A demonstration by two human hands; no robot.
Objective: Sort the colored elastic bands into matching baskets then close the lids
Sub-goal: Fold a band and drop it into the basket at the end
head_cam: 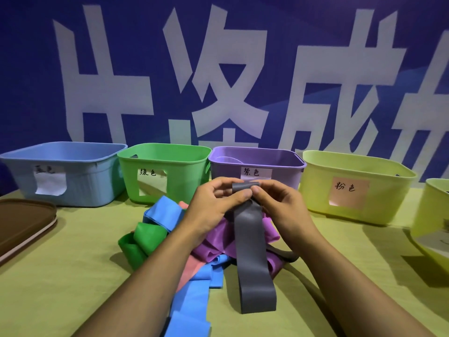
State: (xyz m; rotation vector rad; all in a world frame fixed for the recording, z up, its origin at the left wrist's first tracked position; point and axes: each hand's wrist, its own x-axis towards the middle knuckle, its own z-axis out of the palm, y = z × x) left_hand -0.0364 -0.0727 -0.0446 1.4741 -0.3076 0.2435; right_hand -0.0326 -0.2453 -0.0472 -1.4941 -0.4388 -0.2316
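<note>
Both hands are pinching the top of a grey band (252, 251): left hand (213, 207) and right hand (279, 205) meeting at 12 o'clock of the band pile (170, 239), purple basket (279, 171) sitting just behind on the counter (73, 276).

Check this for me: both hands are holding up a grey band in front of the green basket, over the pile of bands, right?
Not quite. In the head view both hands, left hand and right hand, pinch the grey band over the pile of bands, but in front of the purple basket, not the green one.
</note>
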